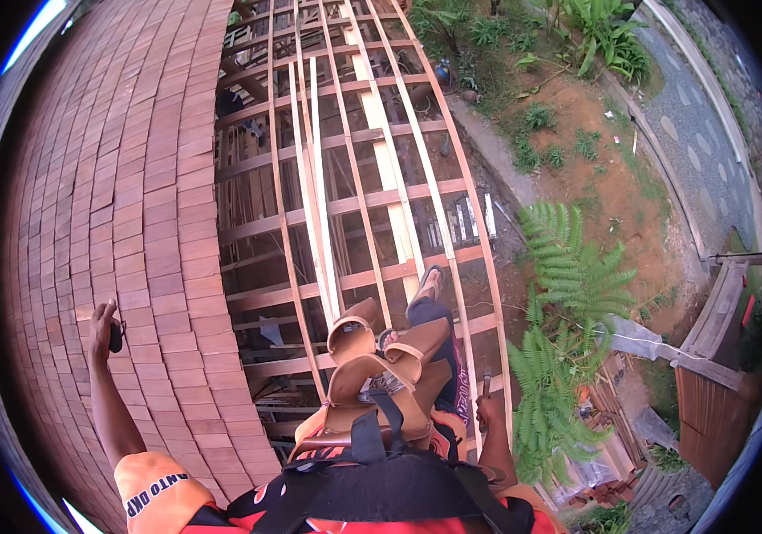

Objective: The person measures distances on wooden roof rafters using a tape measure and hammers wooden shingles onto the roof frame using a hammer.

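Observation:
My left hand (101, 333) is out to the left over the roof's reddish wooden shingles (157, 267). Its fingers are closed round a small black object (117, 337) whose kind I cannot make out. Low on the right, close to the outer roof batten, my right hand (490, 414) grips a short hammer-like tool (486, 386), mostly hidden by the fingers. At my waist hang tan leather tool pouches (368, 378). My sandalled foot (432, 283) rests on the open roof frame, and the other shows partly behind the pouches.
Long wooden battens (320, 178) cross the rafters (363, 203), with open gaps down to stacked timber below. Beyond the frame's right edge, the ground lies far down with ferns (559, 258), bare soil (617, 178) and a stone-set path (697, 133).

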`<state>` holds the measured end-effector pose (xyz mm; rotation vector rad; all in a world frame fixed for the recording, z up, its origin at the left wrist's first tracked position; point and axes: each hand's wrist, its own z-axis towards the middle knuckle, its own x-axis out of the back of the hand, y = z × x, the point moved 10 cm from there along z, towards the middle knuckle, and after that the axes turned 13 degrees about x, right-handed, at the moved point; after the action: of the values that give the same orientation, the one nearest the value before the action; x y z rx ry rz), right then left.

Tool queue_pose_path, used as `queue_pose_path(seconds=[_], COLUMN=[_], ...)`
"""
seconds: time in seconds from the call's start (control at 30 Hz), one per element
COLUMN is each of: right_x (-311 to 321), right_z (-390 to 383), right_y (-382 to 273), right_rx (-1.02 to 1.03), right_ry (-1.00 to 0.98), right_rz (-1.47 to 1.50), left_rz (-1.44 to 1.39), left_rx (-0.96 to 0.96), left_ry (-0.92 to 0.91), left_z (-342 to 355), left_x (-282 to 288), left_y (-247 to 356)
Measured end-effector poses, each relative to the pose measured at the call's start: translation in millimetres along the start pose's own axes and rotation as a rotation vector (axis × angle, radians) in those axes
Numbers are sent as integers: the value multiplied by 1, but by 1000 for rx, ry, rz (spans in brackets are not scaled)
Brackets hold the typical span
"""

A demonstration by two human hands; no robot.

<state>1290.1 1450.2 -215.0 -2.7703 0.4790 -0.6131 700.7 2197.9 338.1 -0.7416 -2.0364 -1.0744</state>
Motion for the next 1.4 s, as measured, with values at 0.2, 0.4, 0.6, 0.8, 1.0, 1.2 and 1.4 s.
queue_pose_path(seconds=[0.2,0.4,0.6,0.8,1.0,1.2,1.4], right_x=[5,71,126,134,99,53,42], right_z=[94,151,173,189,176,168,169], right_y=[-133,-286,-505,-585,-584,-594,-692], right_rx=[290,215,436,240,107,108,90], right_ry=[-220,-24,10,-65,-173,-236,-199], right_rz=[-538,-158,-16,178,-371,-515,-411], left_rz=[86,414,400,34,13,-222,56], left_rx=[-433,-160,610,736,613,621,194], left_ry=[99,-285,-632,-832,-908,-824,-553], left_z=[-75,-98,-146,-172,-60,145,334], left_x=[-68,-269,-316,-363,-412,-410,-342], left_y=[242,178,-74,-108,17,133,278])
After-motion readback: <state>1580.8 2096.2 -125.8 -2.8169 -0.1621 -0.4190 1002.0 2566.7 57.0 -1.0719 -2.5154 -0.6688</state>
